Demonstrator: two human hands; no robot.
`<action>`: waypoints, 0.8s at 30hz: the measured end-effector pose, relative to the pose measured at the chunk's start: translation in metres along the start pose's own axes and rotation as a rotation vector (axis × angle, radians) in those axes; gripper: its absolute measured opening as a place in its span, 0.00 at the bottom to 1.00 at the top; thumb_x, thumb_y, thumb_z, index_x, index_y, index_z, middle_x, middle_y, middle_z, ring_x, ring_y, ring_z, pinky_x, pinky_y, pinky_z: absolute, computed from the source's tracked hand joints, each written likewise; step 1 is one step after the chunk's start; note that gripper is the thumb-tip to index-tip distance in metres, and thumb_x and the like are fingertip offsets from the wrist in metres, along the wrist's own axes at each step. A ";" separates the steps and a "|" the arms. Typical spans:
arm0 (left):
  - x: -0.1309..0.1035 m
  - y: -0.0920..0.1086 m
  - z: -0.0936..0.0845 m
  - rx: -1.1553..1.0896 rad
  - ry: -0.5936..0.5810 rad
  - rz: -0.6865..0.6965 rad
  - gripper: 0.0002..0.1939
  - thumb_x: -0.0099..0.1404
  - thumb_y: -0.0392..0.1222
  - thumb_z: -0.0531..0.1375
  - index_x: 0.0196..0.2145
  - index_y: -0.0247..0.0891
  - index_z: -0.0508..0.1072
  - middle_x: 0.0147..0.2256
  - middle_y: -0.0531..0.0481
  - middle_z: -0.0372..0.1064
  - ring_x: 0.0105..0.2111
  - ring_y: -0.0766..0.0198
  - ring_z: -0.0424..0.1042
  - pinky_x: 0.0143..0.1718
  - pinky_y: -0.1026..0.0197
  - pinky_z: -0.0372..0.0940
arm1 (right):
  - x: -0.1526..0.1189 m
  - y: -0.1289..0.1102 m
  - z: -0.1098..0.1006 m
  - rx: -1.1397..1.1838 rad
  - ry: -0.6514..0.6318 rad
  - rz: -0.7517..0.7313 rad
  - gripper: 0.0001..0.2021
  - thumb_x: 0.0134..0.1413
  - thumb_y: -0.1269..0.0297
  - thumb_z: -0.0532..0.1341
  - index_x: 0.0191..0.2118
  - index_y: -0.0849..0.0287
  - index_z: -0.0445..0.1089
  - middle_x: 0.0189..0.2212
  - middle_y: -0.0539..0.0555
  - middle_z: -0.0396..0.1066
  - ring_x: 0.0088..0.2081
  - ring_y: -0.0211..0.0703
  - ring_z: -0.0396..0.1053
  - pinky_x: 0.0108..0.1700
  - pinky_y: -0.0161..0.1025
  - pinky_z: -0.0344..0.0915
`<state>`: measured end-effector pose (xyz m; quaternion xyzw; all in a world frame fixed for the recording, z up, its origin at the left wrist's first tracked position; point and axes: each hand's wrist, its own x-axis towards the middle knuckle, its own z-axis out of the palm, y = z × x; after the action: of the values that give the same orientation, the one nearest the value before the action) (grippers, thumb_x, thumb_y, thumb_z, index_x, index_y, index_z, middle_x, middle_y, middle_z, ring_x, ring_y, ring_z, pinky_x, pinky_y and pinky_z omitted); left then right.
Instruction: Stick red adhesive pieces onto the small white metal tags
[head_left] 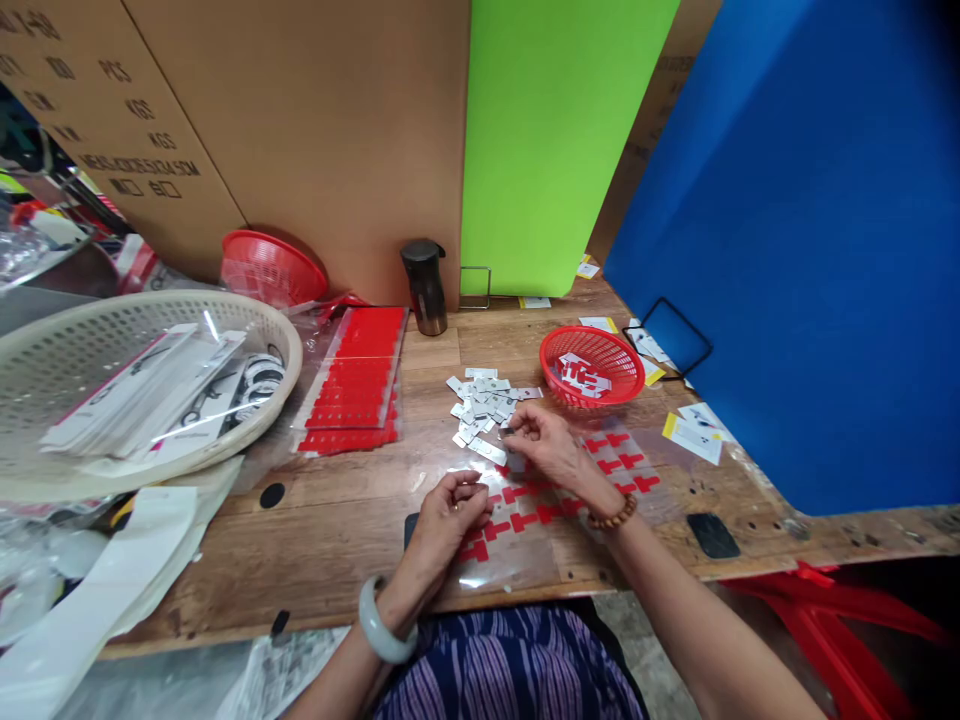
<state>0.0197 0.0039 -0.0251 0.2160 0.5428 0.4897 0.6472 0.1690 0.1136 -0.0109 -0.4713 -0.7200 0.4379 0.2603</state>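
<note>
A clear sheet with red T-shaped stickers (551, 512) lies on the wooden table before me. My right hand (553, 452) is over its upper edge, thumb and fingers pinched on a small dark flat piece (508, 432). Just beyond the fingertips is a loose pile of small silvery metal plates (484, 402). My left hand (448, 518) rests at the sheet's left side, its thumb and fingertips pressed together. Whatever may be between them is too small to make out. Behind the sheet, a red plastic basket (592, 345) holds several red-and-white pieces.
Stacked red sticker sheets (352, 380) and a dark lidded cup (425, 285) stand farther back. A large cream basket (277, 430) with printed cards is on the left. Cardboard (337, 130), green (555, 140) and blue boards (810, 260) rise behind and at right.
</note>
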 end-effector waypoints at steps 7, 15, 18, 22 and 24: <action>-0.010 0.019 0.009 -0.107 -0.080 -0.047 0.17 0.49 0.45 0.69 0.31 0.31 0.69 0.28 0.46 0.74 0.24 0.69 0.72 0.28 0.67 0.68 | -0.033 -0.010 0.029 0.801 -0.201 0.178 0.17 0.44 0.61 0.67 0.41 0.59 0.64 0.20 0.44 0.66 0.19 0.32 0.65 0.22 0.29 0.63; -0.016 0.020 -0.007 -0.180 -0.253 -0.140 0.10 0.55 0.40 0.65 0.31 0.29 0.74 0.28 0.47 0.71 0.22 0.74 0.68 0.21 0.74 0.62 | -0.045 -0.005 0.030 1.006 -0.316 0.196 0.17 0.43 0.59 0.69 0.38 0.60 0.68 0.21 0.46 0.68 0.19 0.31 0.64 0.21 0.28 0.59; -0.016 0.019 -0.009 -0.216 -0.255 -0.164 0.08 0.56 0.38 0.65 0.31 0.29 0.75 0.30 0.45 0.72 0.27 0.71 0.71 0.26 0.74 0.64 | -0.046 -0.009 0.034 1.015 -0.276 0.193 0.17 0.42 0.58 0.69 0.37 0.61 0.69 0.19 0.46 0.68 0.19 0.31 0.63 0.21 0.29 0.59; -0.013 0.023 -0.013 -0.193 -0.236 -0.165 0.08 0.54 0.37 0.66 0.31 0.29 0.74 0.28 0.47 0.72 0.22 0.75 0.69 0.21 0.76 0.61 | -0.046 -0.009 0.042 0.977 -0.234 0.179 0.16 0.46 0.57 0.67 0.39 0.61 0.68 0.21 0.47 0.67 0.21 0.33 0.65 0.23 0.30 0.60; -0.009 0.025 -0.019 -0.154 -0.178 -0.113 0.09 0.53 0.38 0.67 0.29 0.29 0.73 0.25 0.49 0.71 0.18 0.76 0.66 0.17 0.75 0.60 | -0.048 -0.006 0.045 0.884 -0.195 0.178 0.20 0.48 0.58 0.65 0.46 0.59 0.65 0.26 0.48 0.69 0.24 0.34 0.66 0.25 0.31 0.62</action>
<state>-0.0066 0.0021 -0.0063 0.1773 0.4551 0.4718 0.7341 0.1509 0.0513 -0.0258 -0.3318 -0.4421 0.7658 0.3287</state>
